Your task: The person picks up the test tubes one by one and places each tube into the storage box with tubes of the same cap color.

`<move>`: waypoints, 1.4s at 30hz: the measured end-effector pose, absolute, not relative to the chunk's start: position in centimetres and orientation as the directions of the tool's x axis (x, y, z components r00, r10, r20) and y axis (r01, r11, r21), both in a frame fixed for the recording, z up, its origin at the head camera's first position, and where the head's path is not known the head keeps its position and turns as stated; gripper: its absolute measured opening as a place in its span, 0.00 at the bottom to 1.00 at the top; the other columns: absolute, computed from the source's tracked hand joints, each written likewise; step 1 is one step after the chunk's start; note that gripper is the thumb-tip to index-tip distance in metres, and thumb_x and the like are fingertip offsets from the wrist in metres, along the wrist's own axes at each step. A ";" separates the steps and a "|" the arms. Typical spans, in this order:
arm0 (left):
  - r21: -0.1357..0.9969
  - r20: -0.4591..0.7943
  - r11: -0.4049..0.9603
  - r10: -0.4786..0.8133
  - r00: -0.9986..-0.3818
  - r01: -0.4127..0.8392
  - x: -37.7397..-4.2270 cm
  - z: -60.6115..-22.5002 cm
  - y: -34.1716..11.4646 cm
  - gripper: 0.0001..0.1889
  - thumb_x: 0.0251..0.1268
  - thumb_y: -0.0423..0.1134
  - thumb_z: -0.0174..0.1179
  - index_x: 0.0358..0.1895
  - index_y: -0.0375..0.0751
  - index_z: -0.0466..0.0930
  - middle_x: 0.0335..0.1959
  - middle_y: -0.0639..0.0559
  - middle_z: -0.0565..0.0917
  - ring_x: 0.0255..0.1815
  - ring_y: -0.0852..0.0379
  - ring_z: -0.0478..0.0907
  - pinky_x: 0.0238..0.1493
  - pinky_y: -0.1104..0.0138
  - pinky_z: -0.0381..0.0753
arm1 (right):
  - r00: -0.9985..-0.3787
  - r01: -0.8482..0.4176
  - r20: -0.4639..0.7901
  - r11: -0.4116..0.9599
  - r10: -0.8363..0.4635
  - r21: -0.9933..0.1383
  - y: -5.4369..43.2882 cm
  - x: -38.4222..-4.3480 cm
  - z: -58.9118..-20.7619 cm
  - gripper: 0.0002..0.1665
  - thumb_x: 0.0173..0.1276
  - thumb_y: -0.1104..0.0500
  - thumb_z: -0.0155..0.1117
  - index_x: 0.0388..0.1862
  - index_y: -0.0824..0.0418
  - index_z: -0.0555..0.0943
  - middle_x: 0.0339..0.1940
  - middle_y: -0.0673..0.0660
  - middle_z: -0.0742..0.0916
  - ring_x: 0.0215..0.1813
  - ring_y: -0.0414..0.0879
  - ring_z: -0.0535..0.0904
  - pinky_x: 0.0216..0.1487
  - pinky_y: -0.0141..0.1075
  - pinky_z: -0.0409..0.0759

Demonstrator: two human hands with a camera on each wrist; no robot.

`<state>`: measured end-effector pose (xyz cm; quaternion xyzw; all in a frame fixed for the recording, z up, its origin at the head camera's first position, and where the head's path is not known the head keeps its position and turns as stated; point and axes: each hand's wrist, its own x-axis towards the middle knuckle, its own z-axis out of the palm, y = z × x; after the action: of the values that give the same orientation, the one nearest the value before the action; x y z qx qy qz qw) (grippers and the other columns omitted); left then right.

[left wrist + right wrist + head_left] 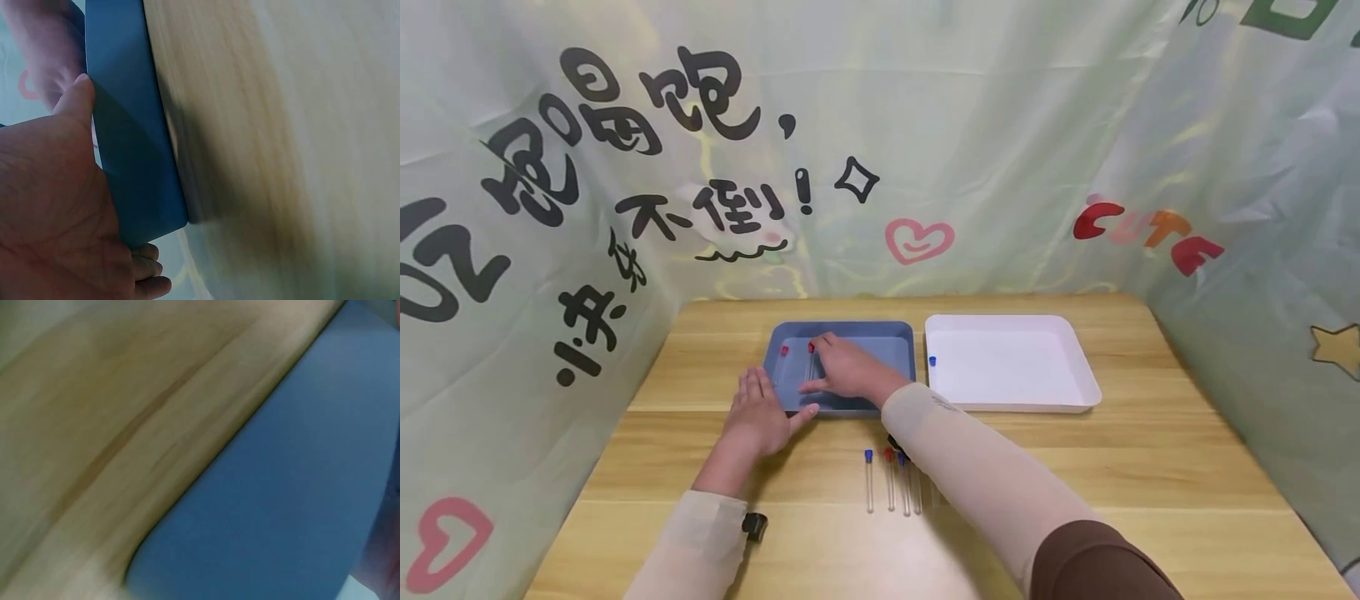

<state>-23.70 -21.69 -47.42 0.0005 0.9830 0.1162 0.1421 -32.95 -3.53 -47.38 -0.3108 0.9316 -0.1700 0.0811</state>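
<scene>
In the head view my left hand (760, 417) braces the front left corner of the blue tray (891, 327), fingers straight along the side and thumb stretched along the front wall. My right hand (850, 368) reaches inside that tray. Its fingertips are at the red cap and its thumb near the lower end of a clear test tube (810, 365), which it appears to pinch lengthwise. Left of it lies another red-capped test tube (785, 352). The right wrist view shows mostly the tray's outer wall (262, 475), with the right hand's fingers out of sight.
A white tray (1007, 367) stands to the right, with a blue-capped tube (932, 361) at its left side. Several tubes with blue and red caps, one of them a blue-capped tube (869, 483), lie in front, partly under the right forearm. Printed cloth (1000, 150) hangs behind.
</scene>
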 end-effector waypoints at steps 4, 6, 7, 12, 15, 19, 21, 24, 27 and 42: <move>0.212 -0.271 0.977 0.041 -0.962 -0.018 -23.9 -47.3 -21.4 0.64 0.80 0.76 0.43 0.83 0.15 0.29 0.86 0.17 0.33 0.90 0.22 0.32 0.91 0.36 0.45 | -0.800 -0.540 -0.050 0.755 -0.597 -0.370 -4.0 -33.6 -48.2 0.59 0.72 0.29 0.70 0.87 0.63 0.62 0.82 0.63 0.74 0.77 0.55 0.78 0.79 0.46 0.80; 0.206 -0.269 0.978 0.040 -0.962 -0.017 -24.1 -47.3 -21.3 0.64 0.80 0.77 0.42 0.83 0.16 0.29 0.87 0.18 0.33 0.90 0.22 0.32 0.91 0.36 0.45 | -0.802 -0.532 -0.059 0.757 -0.594 -0.378 -4.0 -33.8 -48.3 0.59 0.72 0.29 0.70 0.86 0.63 0.62 0.82 0.63 0.73 0.79 0.55 0.76 0.81 0.47 0.78; 0.205 -0.269 0.979 0.036 -0.963 -0.020 -24.2 -47.4 -21.3 0.64 0.79 0.77 0.42 0.83 0.16 0.29 0.87 0.18 0.33 0.90 0.23 0.32 0.91 0.37 0.45 | -0.803 -0.529 -0.066 0.759 -0.593 -0.379 -4.0 -33.8 -48.4 0.59 0.72 0.29 0.70 0.86 0.63 0.63 0.83 0.63 0.73 0.80 0.56 0.75 0.81 0.47 0.77; 0.200 -0.285 0.979 0.022 -0.958 -0.037 -23.9 -47.6 -21.7 0.64 0.79 0.77 0.41 0.83 0.17 0.27 0.87 0.18 0.32 0.90 0.23 0.32 0.92 0.38 0.44 | -0.787 -0.551 -0.084 0.758 -0.611 -0.349 -4.6 -33.4 -48.5 0.55 0.74 0.29 0.68 0.84 0.63 0.66 0.83 0.64 0.73 0.83 0.56 0.73 0.84 0.47 0.74; 0.211 -0.286 0.976 0.018 -0.958 -0.044 -23.6 -47.5 -21.6 0.64 0.80 0.76 0.43 0.83 0.17 0.28 0.87 0.18 0.32 0.90 0.23 0.32 0.92 0.37 0.44 | -0.777 -0.576 -0.089 0.761 -0.623 -0.299 -4.8 -33.2 -48.7 0.55 0.75 0.28 0.66 0.84 0.64 0.66 0.83 0.63 0.72 0.83 0.55 0.72 0.84 0.46 0.73; 0.226 -0.281 0.973 0.018 -0.959 -0.048 -23.5 -47.5 -21.7 0.63 0.81 0.74 0.45 0.83 0.17 0.28 0.87 0.18 0.33 0.90 0.23 0.32 0.91 0.37 0.45 | -0.774 -0.590 -0.089 0.764 -0.628 -0.262 -4.8 -33.2 -49.0 0.55 0.75 0.27 0.65 0.83 0.63 0.67 0.83 0.62 0.72 0.83 0.54 0.71 0.85 0.44 0.72; 0.228 -0.281 0.972 0.019 -0.959 -0.048 -23.5 -47.5 -21.7 0.63 0.81 0.74 0.45 0.83 0.17 0.28 0.87 0.18 0.33 0.90 0.24 0.32 0.91 0.37 0.45 | -0.775 -0.590 -0.085 0.765 -0.627 -0.258 -4.8 -33.3 -49.2 0.54 0.74 0.27 0.65 0.83 0.62 0.68 0.82 0.61 0.72 0.83 0.54 0.71 0.85 0.44 0.72; 0.227 -0.280 0.973 0.020 -0.960 -0.046 -23.6 -47.5 -21.7 0.63 0.81 0.74 0.45 0.83 0.16 0.28 0.87 0.18 0.33 0.90 0.23 0.32 0.91 0.37 0.45 | -0.775 -0.590 -0.087 0.766 -0.626 -0.255 -4.7 -33.4 -49.3 0.55 0.74 0.26 0.65 0.83 0.62 0.68 0.82 0.61 0.72 0.83 0.53 0.70 0.85 0.44 0.72; 0.229 -0.281 0.972 0.020 -0.959 -0.047 -23.7 -47.5 -21.6 0.64 0.80 0.74 0.45 0.83 0.16 0.28 0.87 0.18 0.33 0.90 0.23 0.32 0.91 0.37 0.45 | -0.777 -0.584 -0.097 0.770 -0.622 -0.256 -4.7 -33.5 -49.4 0.57 0.73 0.25 0.64 0.84 0.62 0.66 0.84 0.61 0.71 0.84 0.53 0.69 0.86 0.44 0.71; 0.226 -0.291 0.973 0.020 -0.957 -0.048 -23.7 -47.3 -21.6 0.64 0.80 0.76 0.43 0.83 0.16 0.29 0.87 0.18 0.33 0.90 0.23 0.32 0.91 0.37 0.45 | -0.787 -0.565 -0.129 0.788 -0.604 -0.244 -4.1 -32.8 -48.9 0.66 0.73 0.23 0.63 0.89 0.67 0.56 0.88 0.64 0.65 0.87 0.54 0.66 0.87 0.44 0.70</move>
<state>-23.73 -21.55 -47.34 -0.0071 0.9822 0.1162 0.1472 -32.84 -4.14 -48.85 -0.3108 0.9402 -0.0967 0.1003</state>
